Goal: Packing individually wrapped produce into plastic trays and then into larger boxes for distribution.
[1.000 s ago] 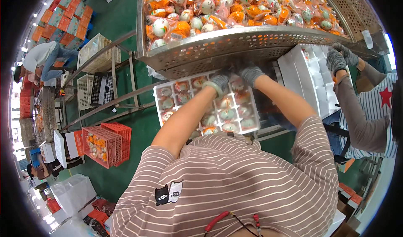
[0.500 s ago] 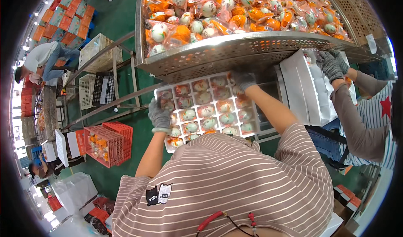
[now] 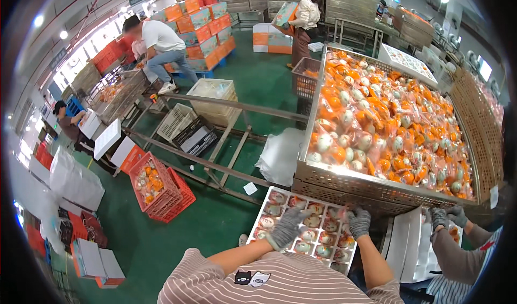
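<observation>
A white foam tray [image 3: 262, 211] with compartments lies before me, below the near edge of a metal bin. Clear-wrapped eggs [image 3: 303, 247], pale with red and orange showing, sit in its cells. My left hand [image 3: 287, 229], in a grey knit glove, lies over the left-middle cells with its fingers stretched toward the tray's centre; it holds nothing that I can see. At the tray's far right side is my right hand [image 3: 359, 223], also gloved, its fingers apart beside the last column. A reddish wrapped egg [image 3: 338, 213] is close to its fingertips.
The perforated metal bin [image 3: 385, 187] is heaped with wrapped pale and orange eggs. At right, a co-worker's gloved hands [image 3: 448, 217] are at another white foam box [image 3: 405, 245]. Metal rails [image 3: 215, 170], a white plastic bag [image 3: 280, 154] and red crates [image 3: 161, 192] stand to the left.
The view has tilted up toward the room. My left hand has moved from the tray's left edge onto its middle; my right hand has come nearer along the right side.
</observation>
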Demonstrator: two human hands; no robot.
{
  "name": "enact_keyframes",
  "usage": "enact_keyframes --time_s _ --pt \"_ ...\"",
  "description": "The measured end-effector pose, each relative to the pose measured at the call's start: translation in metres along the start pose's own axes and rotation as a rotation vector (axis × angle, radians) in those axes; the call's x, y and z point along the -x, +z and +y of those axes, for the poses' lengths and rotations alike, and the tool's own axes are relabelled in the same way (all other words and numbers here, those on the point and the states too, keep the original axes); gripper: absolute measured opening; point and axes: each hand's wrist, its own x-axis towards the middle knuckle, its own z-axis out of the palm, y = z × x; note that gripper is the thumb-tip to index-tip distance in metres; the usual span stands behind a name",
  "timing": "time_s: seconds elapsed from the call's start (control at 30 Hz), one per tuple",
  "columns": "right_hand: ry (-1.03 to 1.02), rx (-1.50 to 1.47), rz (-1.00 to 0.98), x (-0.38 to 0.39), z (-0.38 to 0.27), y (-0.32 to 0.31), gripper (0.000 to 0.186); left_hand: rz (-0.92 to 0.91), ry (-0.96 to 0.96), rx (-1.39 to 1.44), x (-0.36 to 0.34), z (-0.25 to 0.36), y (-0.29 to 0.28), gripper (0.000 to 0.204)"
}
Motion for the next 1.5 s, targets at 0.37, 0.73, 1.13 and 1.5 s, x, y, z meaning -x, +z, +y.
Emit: enact_keyframes --time_s 0.37,0.73,1.13,1.5 --pt "-0.057 -0.669 -0.153 0.058 -0.056 0.023 0.052 -0.217 -0.211 0.302 -0.035 0.037 0.027 0.065" --pt "-0.140 -0.337 -0.405 0.070 -0.035 0.003 0.062 -0.337 -0.996 1.291 -0.032 0.068 0.060 0.031" --pt "-0.037 0.136 -0.453 -0.029 0.078 0.006 0.051 -0.542 -0.737 0.598 0.007 0.011 0.041 0.046" --pt "-0.150 0.467 -0.195 -0.010 0.108 0.049 0.047 -0.242 -0.929 0.523 0.067 -0.062 -0.006 0.041"
